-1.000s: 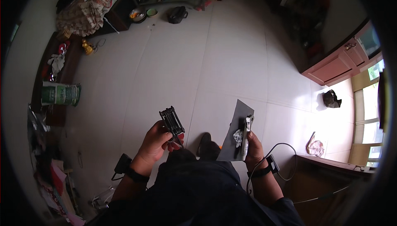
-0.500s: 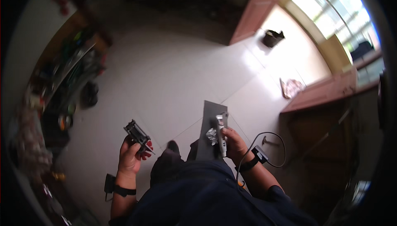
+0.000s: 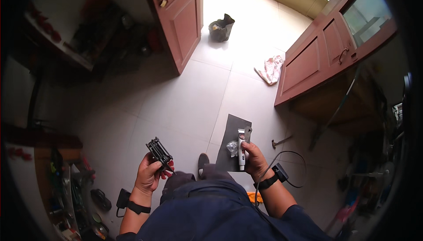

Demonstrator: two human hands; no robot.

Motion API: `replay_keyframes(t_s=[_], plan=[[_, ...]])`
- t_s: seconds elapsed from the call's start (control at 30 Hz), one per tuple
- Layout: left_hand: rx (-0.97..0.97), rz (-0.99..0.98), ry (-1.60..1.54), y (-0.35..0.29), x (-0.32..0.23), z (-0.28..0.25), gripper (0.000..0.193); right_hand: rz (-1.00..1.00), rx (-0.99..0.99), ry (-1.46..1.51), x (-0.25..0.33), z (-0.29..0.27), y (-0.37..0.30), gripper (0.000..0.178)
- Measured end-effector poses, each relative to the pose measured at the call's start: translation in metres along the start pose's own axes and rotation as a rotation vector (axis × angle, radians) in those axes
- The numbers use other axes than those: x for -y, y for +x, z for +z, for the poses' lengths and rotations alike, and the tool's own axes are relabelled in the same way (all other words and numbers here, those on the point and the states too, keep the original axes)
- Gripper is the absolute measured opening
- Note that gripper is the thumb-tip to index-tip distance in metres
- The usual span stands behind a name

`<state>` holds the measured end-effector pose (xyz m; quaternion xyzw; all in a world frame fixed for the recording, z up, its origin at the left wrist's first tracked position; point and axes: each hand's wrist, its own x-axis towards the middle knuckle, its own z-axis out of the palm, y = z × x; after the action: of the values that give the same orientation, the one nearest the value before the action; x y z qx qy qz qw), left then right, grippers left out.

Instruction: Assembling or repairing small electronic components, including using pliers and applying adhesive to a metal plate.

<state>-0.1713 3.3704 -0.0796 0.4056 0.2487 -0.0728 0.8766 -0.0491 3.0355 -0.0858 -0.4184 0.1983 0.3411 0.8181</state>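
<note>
My left hand [image 3: 149, 172] is closed round a black folding multi-tool [image 3: 159, 151] with several parallel bars; a thin piece juts from its lower end toward my leg. On the other side, my right hand [image 3: 255, 158] grips a white squeeze tube [image 3: 241, 153] with a dark cap end, its thumb pressed on the tube. A flat grey metal tool [image 3: 248, 133] sticks up beside the tube. In the same grip is a thin dark grey sheet [image 3: 234, 128], lying behind the tube. Against the sheet rests a small clear crinkled plastic packet [image 3: 231, 148]. The fingers under the sheet are hidden.
A hammer [image 3: 281, 142] lies on the tiled floor to my right. Two reddish doors [image 3: 183, 29] stand ajar ahead, with a black bucket [image 3: 221, 28] and a pinkish cloth [image 3: 271, 70] between them. Tools crowd a shelf [image 3: 72, 197] at left. A cable [image 3: 304, 170] loops from my right wrist.
My view has turned to the right, so the doorway now sits nearer the middle. Both hands keep hold of the same things.
</note>
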Motion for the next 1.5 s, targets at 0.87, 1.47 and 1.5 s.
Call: replay_keyframes(t_s=[0.87,1.47,1.5], plan=[[0.455,-0.25,0.307,0.678,-0.2,0.394,0.049,-0.437,-0.258,0.357,0.471,-0.063,0.351,0.034],[0.225,-0.348,0.293,1.126,-0.286,0.549,0.043,-0.402,-0.427,0.319,0.841,-0.095,0.681,0.034],[0.181,-0.377,0.27,1.143,-0.283,0.529,0.04,-0.409,-0.354,0.342,0.838,-0.107,0.696,0.033]])
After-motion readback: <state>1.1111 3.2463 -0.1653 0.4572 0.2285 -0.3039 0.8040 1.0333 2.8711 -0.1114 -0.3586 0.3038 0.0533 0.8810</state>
